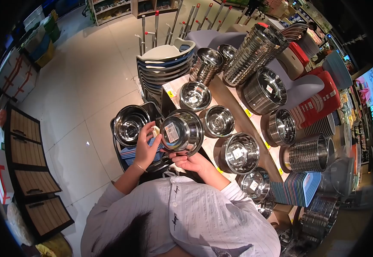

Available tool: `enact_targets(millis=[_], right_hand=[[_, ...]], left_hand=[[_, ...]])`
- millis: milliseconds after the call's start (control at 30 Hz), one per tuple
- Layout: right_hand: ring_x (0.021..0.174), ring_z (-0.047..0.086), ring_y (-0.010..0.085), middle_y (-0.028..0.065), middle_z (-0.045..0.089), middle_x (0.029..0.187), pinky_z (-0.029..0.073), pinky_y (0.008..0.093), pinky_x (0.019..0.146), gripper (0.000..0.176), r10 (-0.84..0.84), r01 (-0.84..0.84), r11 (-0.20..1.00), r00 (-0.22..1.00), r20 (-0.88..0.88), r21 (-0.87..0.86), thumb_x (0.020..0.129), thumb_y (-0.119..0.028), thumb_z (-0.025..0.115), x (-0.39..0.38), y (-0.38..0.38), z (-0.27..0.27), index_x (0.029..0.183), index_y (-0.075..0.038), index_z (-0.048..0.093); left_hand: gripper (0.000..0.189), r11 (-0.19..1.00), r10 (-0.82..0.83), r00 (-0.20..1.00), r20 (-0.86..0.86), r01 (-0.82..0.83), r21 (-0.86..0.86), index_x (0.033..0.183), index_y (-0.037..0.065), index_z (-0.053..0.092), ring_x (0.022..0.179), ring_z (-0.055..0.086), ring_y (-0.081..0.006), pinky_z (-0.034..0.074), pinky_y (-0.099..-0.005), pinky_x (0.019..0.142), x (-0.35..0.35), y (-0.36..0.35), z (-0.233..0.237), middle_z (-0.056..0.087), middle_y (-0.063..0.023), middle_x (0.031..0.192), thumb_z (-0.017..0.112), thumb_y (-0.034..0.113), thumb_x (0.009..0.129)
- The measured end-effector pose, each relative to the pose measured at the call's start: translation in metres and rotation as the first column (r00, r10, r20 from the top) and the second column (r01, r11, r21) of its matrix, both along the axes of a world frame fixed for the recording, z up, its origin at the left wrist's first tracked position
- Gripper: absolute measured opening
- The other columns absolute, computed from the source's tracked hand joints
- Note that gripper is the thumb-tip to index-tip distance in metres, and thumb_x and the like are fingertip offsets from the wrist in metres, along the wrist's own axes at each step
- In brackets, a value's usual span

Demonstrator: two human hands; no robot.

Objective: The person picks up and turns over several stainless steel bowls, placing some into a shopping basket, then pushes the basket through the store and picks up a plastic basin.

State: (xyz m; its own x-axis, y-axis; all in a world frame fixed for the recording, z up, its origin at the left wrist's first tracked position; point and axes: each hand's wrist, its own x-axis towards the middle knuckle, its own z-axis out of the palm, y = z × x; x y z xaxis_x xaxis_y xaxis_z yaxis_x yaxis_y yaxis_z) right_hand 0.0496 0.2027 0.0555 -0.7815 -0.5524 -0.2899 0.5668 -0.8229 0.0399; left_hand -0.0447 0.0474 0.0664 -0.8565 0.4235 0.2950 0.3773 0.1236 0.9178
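My right hand (187, 162) grips a shiny steel bowl (191, 132) from below, at its near edge. The bowl is tilted on its side, and a white printed label (171, 132) on it faces my left hand. Just left of the bowl, my left hand (144, 149) is raised with fingers curved round a small pale item (155, 131), too small to name. Behind that hand, a black basket or cart (153, 109) contains steel bowls (130, 125) and a blue slatted item (128, 154).
To the right, a display table holds stacked steel bowls (240, 153), tall steel pots (264, 90) and blue-edged trays (296, 188). Stacked stools (165, 53) stand ahead. Wooden-front cabinets (30, 184) line the left, across the tiled floor (83, 85).
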Motion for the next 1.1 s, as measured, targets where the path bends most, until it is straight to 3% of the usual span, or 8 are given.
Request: enact_targets(millis=[67,300,467,533,667,733,800,1100], right_hand=[[0.047,0.031,0.0001,0.0007,0.041,0.074,0.027,0.0128,0.042,0.043,0.012,-0.011,0.999,1.0,-0.006,0.046,0.087,-0.018,0.044,0.001,0.0,0.003,0.121,0.008,0.036],[0.04,0.028,-0.0005,0.002,0.041,0.078,0.024,0.0133,0.037,0.048,0.114,-0.12,0.982,0.992,-0.048,-0.147,0.087,-0.022,0.042,0.008,0.009,-0.002,0.125,0.007,0.034],[0.042,0.035,-0.0014,0.0001,0.045,0.068,0.026,0.0126,0.036,0.031,-0.073,0.051,0.983,0.99,0.121,0.174,0.087,-0.021,0.046,0.004,0.011,-0.021,0.105,0.004,0.047],[0.047,0.041,0.0026,-0.0004,0.049,0.066,0.035,0.0144,0.039,0.016,-0.2,0.117,0.787,0.977,0.071,0.606,0.088,-0.016,0.047,0.0,0.009,-0.003,0.09,-0.001,0.049],[0.058,0.058,0.0135,0.0101,0.055,0.076,0.049,0.0223,0.048,0.019,-0.288,0.19,0.572,0.957,-0.022,0.798,0.086,-0.013,0.05,0.007,0.018,-0.009,0.096,0.0,0.04],[0.062,0.062,0.0229,0.0153,0.053,0.08,0.053,0.0289,0.05,0.027,-0.294,0.252,0.25,0.94,-0.174,0.935,0.087,-0.013,0.049,0.008,0.016,-0.006,0.099,0.003,0.032],[0.055,0.061,0.0259,0.0165,0.05,0.079,0.053,0.0307,0.046,0.033,-0.259,0.297,0.193,0.935,-0.243,0.935,0.087,-0.014,0.049,0.008,0.018,-0.003,0.102,0.005,0.027],[0.05,0.059,0.0197,0.0138,0.054,0.068,0.048,0.0282,0.043,0.03,-0.094,0.22,-0.164,0.967,-0.237,0.962,0.086,-0.02,0.051,0.01,0.013,-0.015,0.096,0.004,0.035]], left_hand=[[0.041,0.964,-0.233,0.827,0.511,0.128,0.232,0.123,0.004,0.036,0.097,0.051,-0.0155,0.041,-0.027,0.083,-0.003,-0.002,-0.016,0.052,-0.0099,0.106,0.051,0.014,0.086],[0.043,0.915,-0.392,0.506,0.768,0.128,0.383,0.13,0.007,0.029,0.093,0.052,-0.0134,0.042,-0.0269,0.081,0.007,-0.001,-0.015,0.053,-0.0089,0.102,0.042,0.022,0.091],[0.046,0.944,-0.33,0.68,0.655,0.215,0.252,0.13,0.007,0.029,0.096,0.051,-0.0151,0.043,-0.0276,0.081,0.004,0.001,-0.024,0.049,-0.0093,0.109,0.043,0.026,0.091],[0.047,0.952,-0.306,0.752,0.584,0.232,0.2,0.13,0.007,0.028,0.097,0.051,-0.0154,0.043,-0.0278,0.081,0.003,0.0,-0.02,0.048,-0.0098,0.112,0.044,0.028,0.091],[0.05,0.91,-0.389,0.593,0.705,0.125,0.396,0.132,0.007,0.025,0.096,0.051,-0.0151,0.045,-0.0271,0.077,0.002,-0.003,-0.024,0.046,-0.0111,0.117,0.046,0.025,0.09],[0.051,0.912,-0.377,0.607,0.7,0.112,0.395,0.133,0.006,0.024,0.093,0.053,-0.0147,0.047,-0.0261,0.073,0.004,-0.002,-0.033,0.046,-0.0113,0.117,0.046,0.022,0.089],[0.051,0.947,-0.322,0.744,0.585,0.245,0.209,0.133,0.006,0.023,0.084,0.057,-0.0138,0.048,-0.0232,0.066,0.005,0.0,-0.036,0.05,-0.0106,0.112,0.047,0.017,0.089],[0.05,0.952,-0.305,0.697,0.65,0.233,0.197,0.131,0.004,0.027,0.076,0.059,-0.0131,0.047,-0.0216,0.063,0.005,-0.01,-0.04,0.057,-0.0103,0.099,0.049,0.013,0.087]])
